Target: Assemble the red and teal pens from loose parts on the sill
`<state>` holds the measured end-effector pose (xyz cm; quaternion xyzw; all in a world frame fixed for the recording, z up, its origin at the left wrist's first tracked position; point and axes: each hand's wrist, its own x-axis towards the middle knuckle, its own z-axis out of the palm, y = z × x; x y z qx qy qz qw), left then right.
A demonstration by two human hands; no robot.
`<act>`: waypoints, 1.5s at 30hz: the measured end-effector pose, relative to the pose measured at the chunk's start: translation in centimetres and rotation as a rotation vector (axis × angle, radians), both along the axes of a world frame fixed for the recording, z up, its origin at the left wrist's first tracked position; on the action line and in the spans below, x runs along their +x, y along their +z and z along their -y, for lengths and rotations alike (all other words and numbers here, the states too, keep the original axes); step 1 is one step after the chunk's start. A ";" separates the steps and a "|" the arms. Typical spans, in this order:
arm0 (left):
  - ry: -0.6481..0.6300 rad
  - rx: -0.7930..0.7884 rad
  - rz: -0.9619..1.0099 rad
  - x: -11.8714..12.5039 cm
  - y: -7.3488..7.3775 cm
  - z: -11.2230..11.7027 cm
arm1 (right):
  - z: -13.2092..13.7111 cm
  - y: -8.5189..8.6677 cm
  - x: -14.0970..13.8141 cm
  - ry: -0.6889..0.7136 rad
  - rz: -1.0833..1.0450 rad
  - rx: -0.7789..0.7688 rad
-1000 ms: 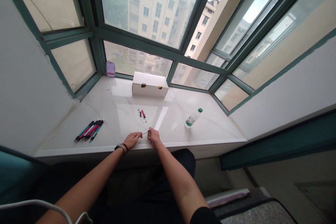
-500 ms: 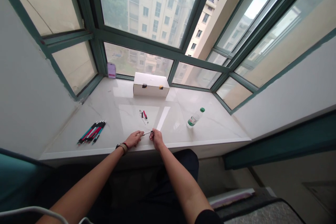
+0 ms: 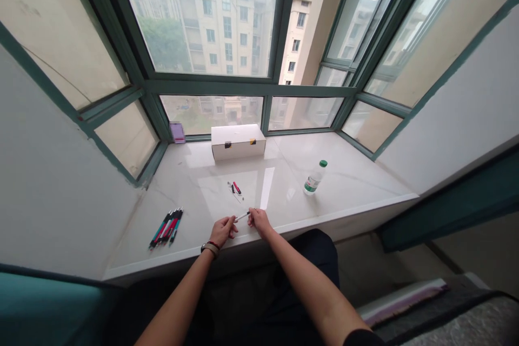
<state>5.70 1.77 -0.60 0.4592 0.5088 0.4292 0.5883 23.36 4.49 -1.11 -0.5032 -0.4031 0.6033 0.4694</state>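
Between my two hands, just above the front of the white sill, is a slim pen (image 3: 242, 216) with a white barrel and a dark end. My left hand (image 3: 224, 230) pinches its left end, and my right hand (image 3: 259, 220) grips the dark end on the right. Beyond them lie loose pen parts: a red piece (image 3: 237, 188), a small black piece (image 3: 232, 188) and a thin rod (image 3: 236, 197). Farther left, a bunch of several pens (image 3: 166, 228) in red, teal, white and black rests on the sill.
A clear bottle with a green cap (image 3: 314, 178) stands upright at the right. Against the window is a white box (image 3: 238, 143), with a small purple card-like item (image 3: 177, 133) in the left corner. The sill's front edge (image 3: 300, 223) runs just below my hands.
The view has tilted and shifted, so the sill and its objects appear lower and farther right. Both hands still hold the pen, which now slants a little more.
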 end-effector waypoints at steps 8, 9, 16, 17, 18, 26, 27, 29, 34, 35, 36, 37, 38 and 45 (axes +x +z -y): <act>0.114 0.032 0.011 0.1 -0.5 -0.2 | 0.6 1.0 0.1 0.024 -0.051 0.002; 0.135 0.039 0.018 0.1 -0.6 -0.2 | 0.7 1.2 0.0 0.033 -0.050 0.002; 0.219 0.059 0.078 -0.2 -1.1 -0.2 | 1.0 2.3 0.3 0.125 -0.055 -0.023; 0.215 0.058 0.082 -0.2 -1.1 -0.2 | 1.0 2.5 0.4 0.145 -0.063 -0.037; 0.215 0.057 0.085 -0.2 -1.2 -0.2 | 1.0 2.6 0.4 0.160 -0.070 -0.050; 0.316 0.049 0.112 -0.3 -1.0 -0.3 | 1.1 3.0 0.2 0.211 -0.023 -0.036; 0.330 0.047 0.117 -0.4 -0.9 -0.4 | 1.1 3.0 0.2 0.230 -0.011 -0.034; 0.352 0.047 0.121 -0.4 -0.9 -0.5 | 1.0 3.0 0.1 0.263 0.024 -0.034; 0.386 0.066 0.083 0.0 -0.8 -0.3 | 0.7 2.4 -0.2 0.217 0.082 -0.024; 0.394 0.075 0.069 0.2 -0.8 -0.3 | 0.7 2.2 -0.2 0.195 0.084 -0.023; 0.402 0.084 0.054 0.3 -0.8 -0.2 | 0.6 2.1 -0.3 0.174 0.083 -0.023; 0.408 0.094 0.040 0.4 -0.8 -0.1 | 0.6 2.0 -0.3 0.158 0.080 -0.025; 0.411 0.104 0.028 0.5 -0.8 0.0 | 0.5 1.8 -0.3 0.146 0.075 -0.029; 0.400 0.131 -0.014 0.6 -1.0 0.1 | 0.4 1.4 0.0 0.113 0.008 -0.032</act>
